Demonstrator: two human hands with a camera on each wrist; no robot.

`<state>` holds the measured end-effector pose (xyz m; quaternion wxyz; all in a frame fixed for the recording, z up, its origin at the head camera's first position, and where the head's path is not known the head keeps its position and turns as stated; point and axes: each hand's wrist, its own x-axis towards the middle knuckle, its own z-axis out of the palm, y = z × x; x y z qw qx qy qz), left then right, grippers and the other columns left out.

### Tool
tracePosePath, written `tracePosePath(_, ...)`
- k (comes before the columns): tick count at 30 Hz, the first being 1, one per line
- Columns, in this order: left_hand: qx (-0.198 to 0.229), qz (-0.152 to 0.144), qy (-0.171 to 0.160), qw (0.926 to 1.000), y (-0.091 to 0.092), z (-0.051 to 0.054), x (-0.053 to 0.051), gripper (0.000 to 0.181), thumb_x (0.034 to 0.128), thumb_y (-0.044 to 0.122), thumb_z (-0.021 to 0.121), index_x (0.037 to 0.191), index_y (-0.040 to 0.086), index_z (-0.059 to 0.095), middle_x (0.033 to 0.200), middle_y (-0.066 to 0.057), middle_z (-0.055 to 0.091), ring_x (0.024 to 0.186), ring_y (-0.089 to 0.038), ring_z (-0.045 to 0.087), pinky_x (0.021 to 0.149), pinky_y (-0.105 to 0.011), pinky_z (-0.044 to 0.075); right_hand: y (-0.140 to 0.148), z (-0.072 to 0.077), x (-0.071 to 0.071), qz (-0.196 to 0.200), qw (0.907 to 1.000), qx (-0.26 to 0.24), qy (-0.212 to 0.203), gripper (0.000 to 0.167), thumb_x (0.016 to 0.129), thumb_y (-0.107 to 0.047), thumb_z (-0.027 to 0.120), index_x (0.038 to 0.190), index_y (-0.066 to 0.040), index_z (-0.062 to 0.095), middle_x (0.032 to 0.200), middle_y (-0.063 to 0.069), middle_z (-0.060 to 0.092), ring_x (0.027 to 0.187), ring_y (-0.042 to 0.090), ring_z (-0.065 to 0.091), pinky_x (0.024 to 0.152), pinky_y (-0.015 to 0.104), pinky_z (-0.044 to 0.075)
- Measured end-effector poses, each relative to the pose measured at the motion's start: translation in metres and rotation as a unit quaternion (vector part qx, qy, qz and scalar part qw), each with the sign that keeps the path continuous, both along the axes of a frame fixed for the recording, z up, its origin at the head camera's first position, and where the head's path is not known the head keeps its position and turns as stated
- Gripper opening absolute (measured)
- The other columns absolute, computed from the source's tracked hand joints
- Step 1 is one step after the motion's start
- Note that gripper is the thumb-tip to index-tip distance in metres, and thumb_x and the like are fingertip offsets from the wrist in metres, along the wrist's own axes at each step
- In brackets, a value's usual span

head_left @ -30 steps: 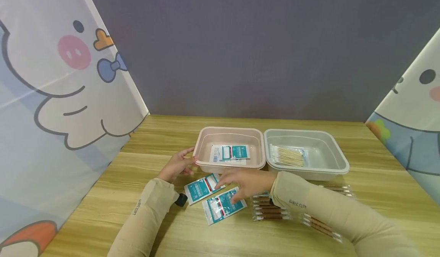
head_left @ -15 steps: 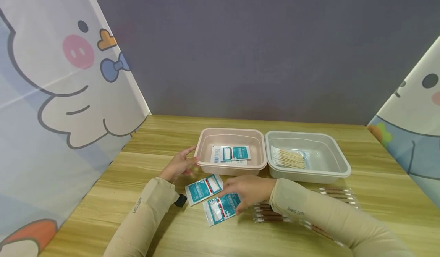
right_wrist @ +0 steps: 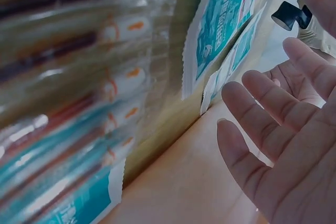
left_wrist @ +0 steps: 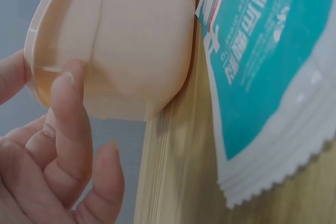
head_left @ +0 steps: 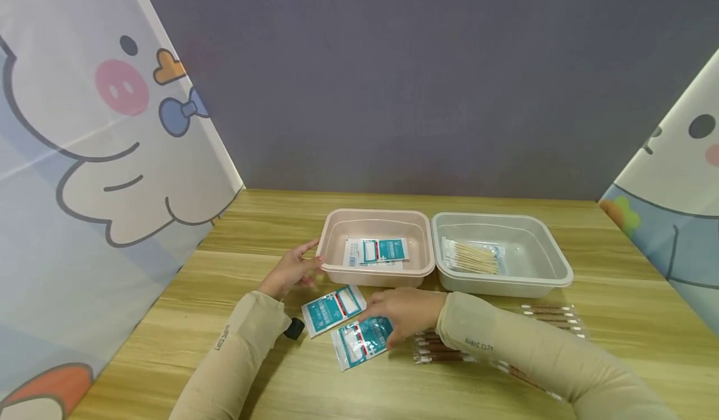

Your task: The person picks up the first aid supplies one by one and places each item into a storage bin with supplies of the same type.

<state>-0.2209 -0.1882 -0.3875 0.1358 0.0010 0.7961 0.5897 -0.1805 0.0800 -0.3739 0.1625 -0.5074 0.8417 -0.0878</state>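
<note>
My left hand holds the left rim of the pink plastic tray, fingers on both sides of its edge in the left wrist view. Inside the tray lie a teal-and-white gauze dressing packet and a white packet under it. My right hand hovers over or touches the right end of the nearer gauze dressing packet; contact is unclear. Its fingers look loosely extended in the right wrist view, without a visible grip. Another gauze dressing packet lies between the hands, in front of the tray.
A grey tray stands right of the pink one, with wooden cotton swabs inside. Packs of brown-stemmed swabs lie under and beside the right forearm. A dark wall rises behind the wooden table.
My right hand has come down slightly and nearer to me, to the right end of the nearer gauze dressing packet. The left hand stays at the pink tray's rim.
</note>
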Motion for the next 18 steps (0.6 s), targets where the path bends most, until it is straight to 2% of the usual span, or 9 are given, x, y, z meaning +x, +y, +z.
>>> tracePosePath(7, -0.010, 0.003, -0.003, 0.9999, 0.001, 0.001, 0.000, 0.059, 0.0972, 0.018, 0.058, 0.149, 0.007, 0.032, 0.087, -0.017, 0.068, 0.048, -0.011, 0.055, 0.051, -0.025, 0.042, -0.002, -0.007, -0.001, 0.018, 0.9991, 0.011, 0.037, 0.057, 0.074, -0.026, 0.084, 0.127, -0.020, 0.062, 0.123, -0.001, 0.058, 0.113, 0.010, 0.053, 0.097, 0.027, 0.041)
tracePosePath(18, -0.002, 0.001, 0.003, 1.0000, 0.002, 0.000, 0.000, 0.059, 0.0974, 0.017, 0.057, 0.149, 0.004, 0.031, 0.083, -0.014, 0.068, 0.048, -0.012, 0.055, 0.050, -0.025, 0.043, -0.001, -0.015, -0.001, 0.018, 0.9992, 0.027, 0.024, 0.051, 0.075, -0.025, 0.082, 0.123, -0.023, 0.063, 0.125, -0.002, 0.056, 0.121, 0.014, 0.050, 0.100, 0.030, 0.040)
